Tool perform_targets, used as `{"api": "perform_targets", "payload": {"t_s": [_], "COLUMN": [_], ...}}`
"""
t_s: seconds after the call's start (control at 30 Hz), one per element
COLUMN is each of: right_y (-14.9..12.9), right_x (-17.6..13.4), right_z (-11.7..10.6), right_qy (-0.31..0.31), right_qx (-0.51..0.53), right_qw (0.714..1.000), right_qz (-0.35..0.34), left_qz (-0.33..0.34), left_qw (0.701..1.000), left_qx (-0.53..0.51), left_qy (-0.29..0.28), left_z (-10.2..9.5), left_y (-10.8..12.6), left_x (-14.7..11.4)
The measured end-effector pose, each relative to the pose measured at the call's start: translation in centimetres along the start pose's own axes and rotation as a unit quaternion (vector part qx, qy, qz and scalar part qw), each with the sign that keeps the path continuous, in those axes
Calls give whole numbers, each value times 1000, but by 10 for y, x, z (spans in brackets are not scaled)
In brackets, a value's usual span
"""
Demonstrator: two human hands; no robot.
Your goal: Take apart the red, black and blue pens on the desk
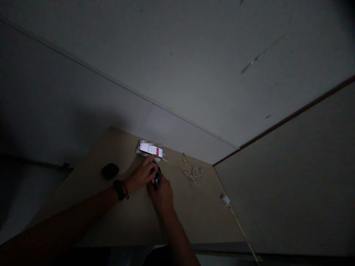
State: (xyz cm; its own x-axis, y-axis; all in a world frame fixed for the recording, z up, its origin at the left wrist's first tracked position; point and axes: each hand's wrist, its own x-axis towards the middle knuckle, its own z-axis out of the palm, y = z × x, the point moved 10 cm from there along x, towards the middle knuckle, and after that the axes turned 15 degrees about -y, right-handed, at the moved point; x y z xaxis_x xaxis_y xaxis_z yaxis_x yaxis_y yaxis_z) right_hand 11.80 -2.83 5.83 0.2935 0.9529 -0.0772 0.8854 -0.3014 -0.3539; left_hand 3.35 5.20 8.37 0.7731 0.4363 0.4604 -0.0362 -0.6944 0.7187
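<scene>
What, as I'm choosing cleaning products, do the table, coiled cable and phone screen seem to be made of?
Table: perhaps laminate or wooden board, matte; its tan surface shows no clear glare, though dimness leaves this open.
Coiled cable: probably plastic sheathing, finish unclear; it is pale and bends into loose loops.
Phone screen: likely smooth glass; flat and lit from within.

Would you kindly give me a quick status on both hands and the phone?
Left hand at the phone's near edge, screen lit. Right hand holding small dark object. Loose cable off right, apart from both hands.
</scene>
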Motion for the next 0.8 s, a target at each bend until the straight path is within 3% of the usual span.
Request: {"api": "perform_targets", "payload": {"t_s": [0.13,0.3,0.53,0.8], "right_y": [13,22,14,16], "right_x": [5,7,8,7], "right_z": [-1,-8,-14,-5], "right_qy": [-32,-19,13,-7], "right_qx": [46,181,322,344], "right_qw": [996,981,947,939], "right_qz": [65,62,-14,-13], "left_qz": [-4,-39,-99,-103], "left_qw": [1000,995,992,993], "left_qx": [-14,-40,-61,-4], "left_qy": [16,84,-44,-65], "left_z": [-1,-9,16,15], "left_y": [-4,-20,-26,-18], "left_x": [1,-1,2,1]}}
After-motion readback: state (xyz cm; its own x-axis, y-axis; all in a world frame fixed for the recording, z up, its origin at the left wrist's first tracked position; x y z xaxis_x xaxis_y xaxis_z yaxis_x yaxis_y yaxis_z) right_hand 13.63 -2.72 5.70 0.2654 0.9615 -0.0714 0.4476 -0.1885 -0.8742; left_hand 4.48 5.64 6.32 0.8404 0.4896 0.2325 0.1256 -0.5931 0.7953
